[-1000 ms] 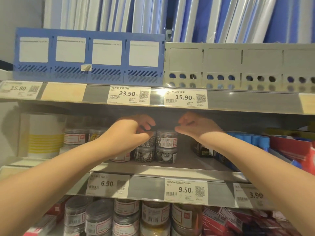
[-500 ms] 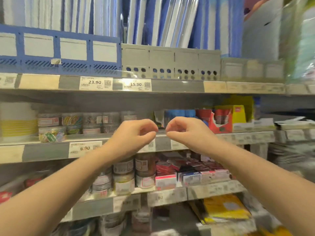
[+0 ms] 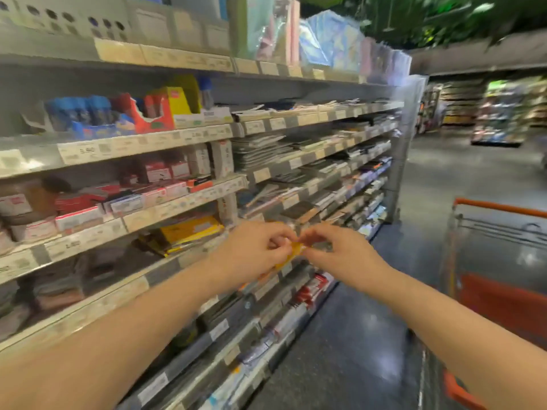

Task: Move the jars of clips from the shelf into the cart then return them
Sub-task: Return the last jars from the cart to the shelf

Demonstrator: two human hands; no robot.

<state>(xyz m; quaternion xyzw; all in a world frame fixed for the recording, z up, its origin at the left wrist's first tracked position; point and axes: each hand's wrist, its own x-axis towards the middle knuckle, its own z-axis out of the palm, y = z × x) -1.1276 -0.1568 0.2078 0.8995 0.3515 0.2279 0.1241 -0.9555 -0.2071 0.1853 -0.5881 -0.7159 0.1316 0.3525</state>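
At mid-frame, in front of the shelving, we see the left hand [image 3: 251, 250] and the right hand [image 3: 340, 255] brought together, both with fingers curled and fingertips almost meeting. The spot between them is smeared by motion blur, with something yellow showing there, so we cannot tell whether either hand pinches anything or whether that yellow belongs to the stock behind. The jars [image 3: 26, 202] that we can make out are blurred round tubs with white-and-red labels at the far left end of a middle shelf [image 3: 183, 202], well to the left of the left hand and higher than both hands. The orange shopping cart [image 3: 500, 207] stands on the dark glossy floor [image 3: 355, 350] at the right edge, to the right of the right hand and apart from it; what lies inside it is not clear. Yellow packets [image 3: 189, 229] sit one shelf down, just left of the left hand.
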